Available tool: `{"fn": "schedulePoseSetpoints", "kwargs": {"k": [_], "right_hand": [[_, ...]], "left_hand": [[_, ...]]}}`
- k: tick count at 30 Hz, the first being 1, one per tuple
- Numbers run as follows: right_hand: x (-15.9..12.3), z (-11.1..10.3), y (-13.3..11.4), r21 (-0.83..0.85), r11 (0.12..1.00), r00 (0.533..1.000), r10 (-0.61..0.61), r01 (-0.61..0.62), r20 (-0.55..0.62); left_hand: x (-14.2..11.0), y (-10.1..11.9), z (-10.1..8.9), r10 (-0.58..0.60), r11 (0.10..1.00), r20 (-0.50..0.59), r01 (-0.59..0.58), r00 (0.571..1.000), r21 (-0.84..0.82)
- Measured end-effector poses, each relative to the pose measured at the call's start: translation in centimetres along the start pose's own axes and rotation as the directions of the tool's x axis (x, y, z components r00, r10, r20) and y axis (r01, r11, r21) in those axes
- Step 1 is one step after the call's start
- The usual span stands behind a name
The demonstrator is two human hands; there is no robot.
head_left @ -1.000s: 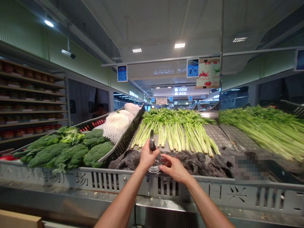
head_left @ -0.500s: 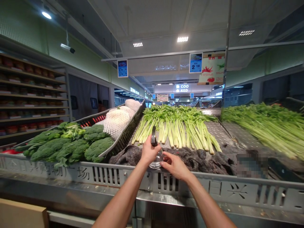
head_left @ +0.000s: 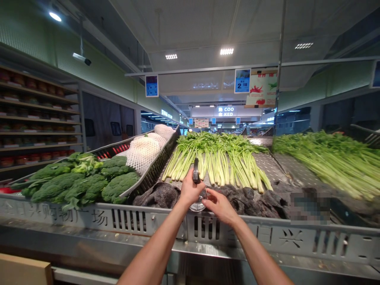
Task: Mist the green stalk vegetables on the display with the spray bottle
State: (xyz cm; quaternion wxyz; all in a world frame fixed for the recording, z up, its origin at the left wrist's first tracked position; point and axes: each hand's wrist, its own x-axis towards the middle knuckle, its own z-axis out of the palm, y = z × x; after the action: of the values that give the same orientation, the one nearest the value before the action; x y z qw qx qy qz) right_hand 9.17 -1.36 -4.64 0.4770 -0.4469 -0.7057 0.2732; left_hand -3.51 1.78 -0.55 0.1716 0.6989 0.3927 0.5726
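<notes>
Left hand [head_left: 190, 190] clenched around the neck of a small clear spray bottle [head_left: 198, 198], fingers wrapped just below its dark trigger head [head_left: 196, 173], which stands upright above the fist. Right hand [head_left: 219, 206] cups the bottle's rounded clear base from the right side, fingertips touching the plastic; grasp looks light, thumb on top. Bottle sits between the two hands, held in the air just above the front metal rail [head_left: 166, 219] of the produce stand, over the crumpled dark cloth [head_left: 246, 200] that lines the near edge of the middle tray.

Behind the bottle: bundles of pale-stemmed leafy greens [head_left: 219, 158] laid in a row on the perforated steel tray, stems pointing toward the person. Left tray, tilted and black-edged: broccoli heads [head_left: 89, 184] at the near end, white net-wrapped round produce [head_left: 145, 152] further back. Right tray: a second spread of long green stalks [head_left: 332, 158], well apart from the hands.

Overhead: blue price card [head_left: 242, 80] hanging beside a chili poster [head_left: 263, 89]. Far left wall: shelves of jars [head_left: 35, 118], blurred.
</notes>
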Motion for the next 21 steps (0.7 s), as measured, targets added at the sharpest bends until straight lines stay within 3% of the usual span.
{"fn": "schedulePoseSetpoints", "kwargs": {"k": [11,21], "right_hand": [[0.0,0.0,0.1,0.045,0.999,1.000,-0.007,0.007,-0.014],[0.2,-0.7,0.1,0.155,0.985,0.996,-0.067,0.076,-0.063]], "left_hand": [[-0.1,0.1,0.4,0.065,0.998,-0.037,-0.066,0.997,-0.020],[0.0,0.1,1.6,0.011,1.000,-0.040,-0.012,0.999,-0.023]]}}
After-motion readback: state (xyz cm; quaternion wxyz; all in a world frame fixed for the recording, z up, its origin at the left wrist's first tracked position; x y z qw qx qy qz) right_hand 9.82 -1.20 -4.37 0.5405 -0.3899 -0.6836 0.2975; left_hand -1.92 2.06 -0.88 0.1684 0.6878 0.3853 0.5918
